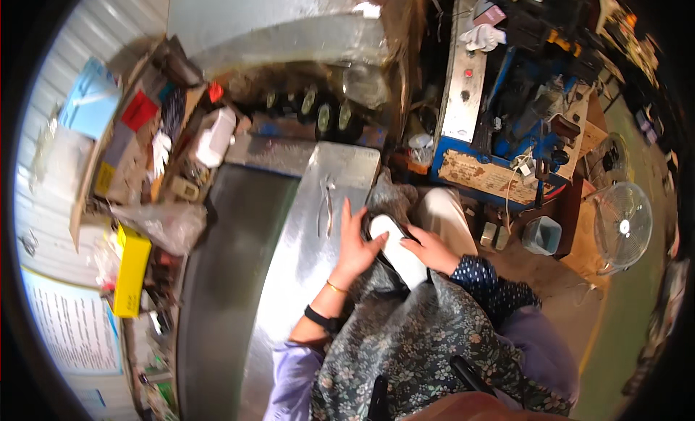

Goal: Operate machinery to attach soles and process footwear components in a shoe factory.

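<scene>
A white oblong piece (397, 251) is held over the lap, just off the near right edge of the metal bench (304, 233). The left hand (356, 243) is closed round its upper end, the right hand (432, 249) clasped along its side. It is judged rigid, light and smooth; mid-length grip advised. A grey bin (541, 235) stands on the floor, contents unseen.

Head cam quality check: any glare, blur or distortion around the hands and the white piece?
Head view: strong fisheye bend, black corners, the metal table edges curve. Glare streaks on the table and a blown-out patch on the grey sheet up top. Left hand and right hand on the white piece are evenly lit but slightly soft; the piece's surface washes out, little detail.
</scene>
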Demonstrator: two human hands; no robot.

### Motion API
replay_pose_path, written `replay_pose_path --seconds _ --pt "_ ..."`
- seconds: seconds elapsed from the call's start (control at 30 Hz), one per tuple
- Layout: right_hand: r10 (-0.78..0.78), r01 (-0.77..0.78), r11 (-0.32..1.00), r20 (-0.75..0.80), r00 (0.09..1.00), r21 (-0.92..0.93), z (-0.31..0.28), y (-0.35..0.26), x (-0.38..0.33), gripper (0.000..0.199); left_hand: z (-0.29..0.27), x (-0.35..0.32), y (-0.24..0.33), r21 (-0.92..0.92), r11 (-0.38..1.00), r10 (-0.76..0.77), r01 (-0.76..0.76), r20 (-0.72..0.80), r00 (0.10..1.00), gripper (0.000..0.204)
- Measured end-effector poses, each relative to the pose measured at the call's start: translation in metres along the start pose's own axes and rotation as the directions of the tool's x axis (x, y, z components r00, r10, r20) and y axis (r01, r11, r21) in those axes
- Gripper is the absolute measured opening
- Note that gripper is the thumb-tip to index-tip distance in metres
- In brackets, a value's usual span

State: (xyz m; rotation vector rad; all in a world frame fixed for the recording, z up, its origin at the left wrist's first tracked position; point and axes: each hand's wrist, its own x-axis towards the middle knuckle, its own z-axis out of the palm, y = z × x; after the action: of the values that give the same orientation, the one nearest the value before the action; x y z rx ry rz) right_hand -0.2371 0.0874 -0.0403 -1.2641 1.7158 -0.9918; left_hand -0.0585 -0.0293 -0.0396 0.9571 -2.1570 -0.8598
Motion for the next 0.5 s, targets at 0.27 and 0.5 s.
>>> replay_pose_path --seconds 0.27,0.5 --pt "0.075 -0.092 0.842 0.053 0.996 0.531 -0.004 0.048 0.007 0.042 -0.002 0.012 -0.016 -0.613 0.647 -0.312 0.454 0.331 0.891 0.051" --pt "0.234 -0.241 0.97 0.193 0.953 0.017 0.023 0.017 0.015 0.057 0.02 -0.009 -0.036 -0.635 0.642 -0.325 0.43 0.283 0.902 0.054"
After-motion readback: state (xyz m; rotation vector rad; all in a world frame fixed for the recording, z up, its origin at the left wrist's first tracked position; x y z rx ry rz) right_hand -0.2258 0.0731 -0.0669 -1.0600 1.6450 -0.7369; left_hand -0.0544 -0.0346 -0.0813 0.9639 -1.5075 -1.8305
